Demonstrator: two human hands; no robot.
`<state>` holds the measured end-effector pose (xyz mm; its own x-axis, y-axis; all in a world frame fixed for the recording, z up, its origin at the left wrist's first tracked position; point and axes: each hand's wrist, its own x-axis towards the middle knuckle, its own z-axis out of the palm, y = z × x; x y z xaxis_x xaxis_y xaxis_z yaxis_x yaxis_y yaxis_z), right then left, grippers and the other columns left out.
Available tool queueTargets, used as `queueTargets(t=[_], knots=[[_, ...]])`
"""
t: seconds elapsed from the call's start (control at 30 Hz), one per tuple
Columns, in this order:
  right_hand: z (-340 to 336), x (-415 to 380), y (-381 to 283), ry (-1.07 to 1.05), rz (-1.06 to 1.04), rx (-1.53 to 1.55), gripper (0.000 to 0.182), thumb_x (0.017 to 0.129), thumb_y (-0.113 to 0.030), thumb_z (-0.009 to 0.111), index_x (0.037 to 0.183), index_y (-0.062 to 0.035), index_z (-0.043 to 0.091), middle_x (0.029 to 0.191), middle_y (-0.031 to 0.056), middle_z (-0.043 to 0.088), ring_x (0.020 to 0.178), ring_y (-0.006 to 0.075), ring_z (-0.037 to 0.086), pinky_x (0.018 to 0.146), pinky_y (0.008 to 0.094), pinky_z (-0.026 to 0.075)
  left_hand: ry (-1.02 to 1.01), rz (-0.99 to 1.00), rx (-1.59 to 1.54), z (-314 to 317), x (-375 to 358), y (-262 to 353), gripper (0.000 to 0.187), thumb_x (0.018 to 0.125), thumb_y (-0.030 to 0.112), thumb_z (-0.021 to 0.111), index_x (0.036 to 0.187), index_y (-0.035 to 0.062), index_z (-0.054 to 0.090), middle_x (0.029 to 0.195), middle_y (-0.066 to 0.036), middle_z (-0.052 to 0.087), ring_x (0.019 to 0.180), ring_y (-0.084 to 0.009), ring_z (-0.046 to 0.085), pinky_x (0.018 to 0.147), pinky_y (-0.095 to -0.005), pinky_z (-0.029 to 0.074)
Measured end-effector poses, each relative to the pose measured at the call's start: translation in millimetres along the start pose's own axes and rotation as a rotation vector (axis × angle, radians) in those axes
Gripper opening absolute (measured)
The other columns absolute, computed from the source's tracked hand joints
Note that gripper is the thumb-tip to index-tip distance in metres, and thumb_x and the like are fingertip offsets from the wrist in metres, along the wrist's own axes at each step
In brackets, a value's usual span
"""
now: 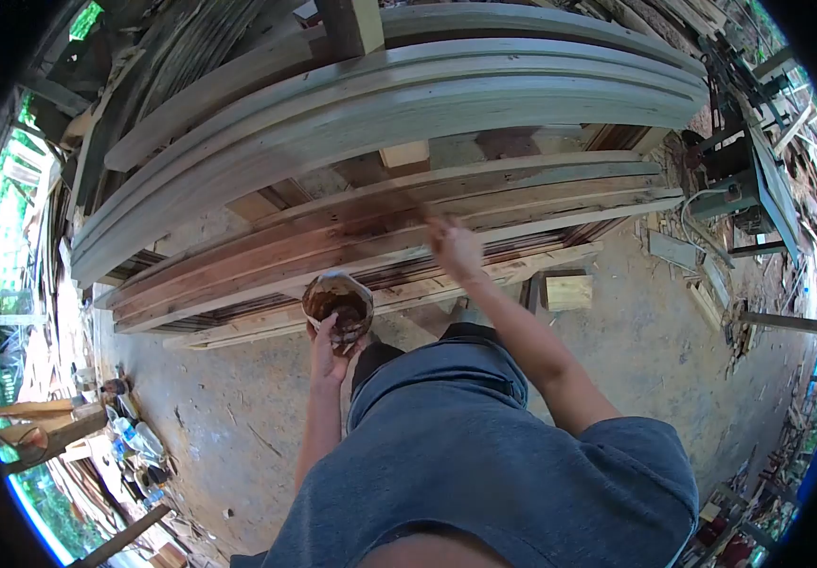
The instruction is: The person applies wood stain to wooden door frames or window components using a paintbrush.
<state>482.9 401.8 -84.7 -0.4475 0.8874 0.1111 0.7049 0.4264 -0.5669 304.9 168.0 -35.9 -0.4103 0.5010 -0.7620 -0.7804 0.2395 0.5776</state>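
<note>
My left hand (329,352) is wrapped round the near side of an open-topped container (313,301), tilted towards me. Its inside is coated brown, with dark brown liquid at the bottom. My right hand (457,248) is closed and blurred over the front edge of a long wooden beam (541,197). From its fingers a brownish blur, which looks like a brush, points to the beam's grooved face. Left of this hand the wood is wet and reddish-brown; to its right it is paler.
Behind lie long grey-white moulded beams (427,104), by a wooden post (351,28). A pale wood block (568,292) stands right of my legs. A machine with a metal table (776,194) is at far right, and plastic bottles (138,440) lie on the left floor.
</note>
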Motion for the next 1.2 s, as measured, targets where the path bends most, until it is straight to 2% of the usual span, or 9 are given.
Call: queueTargets(t=[0.13,0.2,0.47,0.63,0.77,0.9,1.03,1.1,1.2], knots=[[22.9,21.6,-58.5,-0.064,-0.027,0.470,0.026,0.084,-0.027,0.061,0.106,-0.0143,0.066,0.093,0.0146,0.068,0.083,0.0339,0.065,0.074,0.0424,0.052,0.058,0.019,-0.003,-3.8,-1.2,1.8,0.059,0.081,0.027,0.068,0.129,0.0279,0.033,0.130,-0.012,0.045,0.114,-0.0313,0.051,0.088,-0.0475,0.050],[34.1,41.6,-56.5,-0.179,0.240,0.600,0.025,0.084,-0.029,0.060,0.099,-0.0112,0.070,0.088,0.0158,0.069,0.082,0.0329,0.066,0.073,0.0392,0.052,0.028,0.002,-0.011,-12.8,6.3,-0.3,0.058,0.081,0.029,0.068,0.128,0.0285,0.033,0.130,-0.012,0.045,0.114,-0.0309,0.051,0.088,-0.0479,0.050],[-54.3,67.4,95.2,0.087,0.446,-0.109,0.024,0.082,-0.032,0.061,0.096,-0.0150,0.071,0.086,0.0117,0.069,0.082,0.0318,0.066,0.069,0.0428,0.052,0.015,0.036,-0.116,-4.5,0.7,-4.0,0.066,0.081,0.026,0.068,0.132,0.0313,0.027,0.131,-0.012,0.042,0.114,-0.0322,0.050,0.084,-0.0475,0.052],[-105.4,74.9,95.9,0.295,0.204,-0.393,0.021,0.085,-0.029,0.058,0.097,-0.0144,0.068,0.092,0.0111,0.068,0.083,0.0292,0.066,0.074,0.0418,0.050,0.074,0.029,-0.125,4.2,-6.4,-3.5,0.070,0.081,0.022,0.068,0.134,0.0342,0.024,0.129,-0.013,0.041,0.113,-0.0338,0.050,0.079,-0.0475,0.054],[-71.8,102.1,69.8,-0.189,0.180,-0.555,0.026,0.087,-0.031,0.055,0.104,-0.0154,0.066,0.110,0.0092,0.064,0.085,0.0274,0.066,0.090,0.0436,0.045,0.054,0.003,-0.107,0.5,-4.7,0.6,0.068,0.082,0.023,0.067,0.133,0.0343,0.025,0.131,-0.012,0.040,0.115,-0.0329,0.050,0.083,-0.0474,0.053],[22.1,114.2,24.4,-0.101,-0.037,-0.311,0.031,0.090,-0.037,0.047,0.104,-0.0172,0.067,0.109,0.0122,0.065,0.097,0.0261,0.064,0.092,0.0459,0.044,0.087,0.005,-0.086,0.4,-7.7,12.7,0.065,0.083,0.024,0.066,0.133,0.0337,0.025,0.135,-0.011,0.038,0.118,-0.0322,0.048,0.086,-0.0470,0.052],[47.6,115.3,-79.6,-0.176,-0.109,-0.158,0.033,0.092,-0.040,0.047,0.104,-0.0155,0.066,0.088,0.0135,0.068,0.082,0.0267,0.068,0.071,0.0408,0.055,0.102,0.042,-0.125,-8.7,-7.1,16.7,0.072,0.081,0.022,0.068,0.136,0.0342,0.021,0.129,-0.014,0.041,0.111,-0.0331,0.051,0.082,-0.0484,0.054],[78.8,128.8,-92.7,-0.434,0.075,0.242,0.030,0.091,-0.036,0.053,0.105,-0.0111,0.063,0.087,0.0132,0.068,0.074,0.0211,0.069,0.068,0.0364,0.054,0.104,0.040,-0.141,-17.2,-4.7,13.9,0.071,0.081,0.022,0.068,0.135,0.0341,0.022,0.130,-0.014,0.040,0.113,-0.0335,0.050,0.082,-0.0489,0.054],[152.9,125.2,-75.0,-0.278,0.316,0.507,0.030,0.090,-0.032,0.056,0.105,-0.0060,0.059,0.082,0.0095,0.068,0.070,0.0165,0.069,0.063,0.0329,0.053,0.109,0.015,-0.195,-26.4,0.2,8.7,0.069,0.081,0.021,0.067,0.134,0.0335,0.025,0.130,-0.013,0.040,0.113,-0.0338,0.050,0.081,-0.0498,0.054]])
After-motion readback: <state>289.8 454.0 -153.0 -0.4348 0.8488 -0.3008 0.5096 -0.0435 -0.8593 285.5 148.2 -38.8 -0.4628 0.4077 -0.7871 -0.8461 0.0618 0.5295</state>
